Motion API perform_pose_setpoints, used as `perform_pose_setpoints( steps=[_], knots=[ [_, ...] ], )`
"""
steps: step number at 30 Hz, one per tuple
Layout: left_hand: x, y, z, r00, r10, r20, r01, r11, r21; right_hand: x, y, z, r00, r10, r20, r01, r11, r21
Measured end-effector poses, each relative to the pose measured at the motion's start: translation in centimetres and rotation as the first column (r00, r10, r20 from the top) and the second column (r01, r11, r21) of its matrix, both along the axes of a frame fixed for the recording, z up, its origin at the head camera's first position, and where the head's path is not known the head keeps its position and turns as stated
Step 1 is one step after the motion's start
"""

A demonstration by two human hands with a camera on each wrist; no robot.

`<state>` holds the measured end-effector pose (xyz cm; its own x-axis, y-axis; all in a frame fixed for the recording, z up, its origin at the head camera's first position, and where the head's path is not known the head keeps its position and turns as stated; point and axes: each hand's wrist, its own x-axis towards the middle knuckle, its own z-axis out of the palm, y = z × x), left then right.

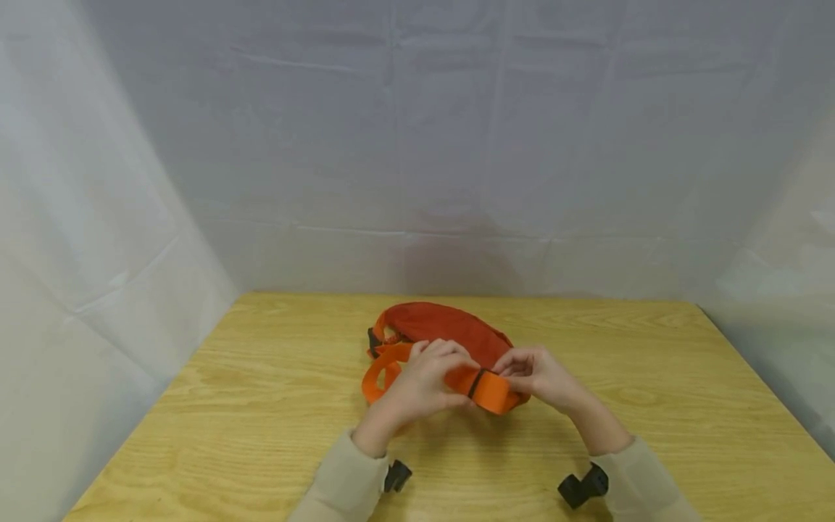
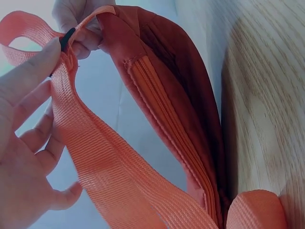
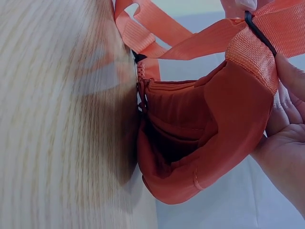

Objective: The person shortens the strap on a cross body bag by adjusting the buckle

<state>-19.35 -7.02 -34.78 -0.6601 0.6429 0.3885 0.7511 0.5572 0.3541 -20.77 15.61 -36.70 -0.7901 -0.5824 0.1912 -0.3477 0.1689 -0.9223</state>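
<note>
A red waist bag (image 1: 450, 325) with an orange webbing strap (image 2: 102, 157) stands at the table's far middle. My left hand (image 1: 427, 378) pinches the strap at a black slider (image 3: 259, 31), thumb on one side and fingers behind. Close by, my right hand (image 1: 544, 378) pinches the webbing by the bag's right end, thumb beside the slider. Past the slider, the strap bends into a loop. An orange zipper (image 2: 167, 117) runs along the bag's side, and a dark fold opens in the fabric in the right wrist view. At the bag's left end is a black buckle (image 1: 374, 342).
The wooden table (image 1: 261, 406) reaches back to a pale sheet (image 1: 417, 145) behind it, with more sheeting at both sides. Another strap loop (image 1: 373, 380) hangs left of the bag. Black wrist-worn devices (image 1: 583, 486) sit at both sleeve cuffs.
</note>
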Motion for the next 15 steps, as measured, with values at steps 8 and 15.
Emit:
perform_pose_setpoints(
  steps=[8,15],
  knots=[
    [-0.1,-0.12,0.04,0.999,-0.036,-0.001,0.036,0.999,0.031,0.05,0.0,0.11,1.0,0.007,-0.008,-0.007,1.0,-0.002],
    [-0.45,-0.66,0.07,0.992,-0.118,0.049,0.113,0.99,0.089,0.02,0.06,0.03,0.999,0.044,-0.025,-0.044,0.999,0.002]
  ],
)
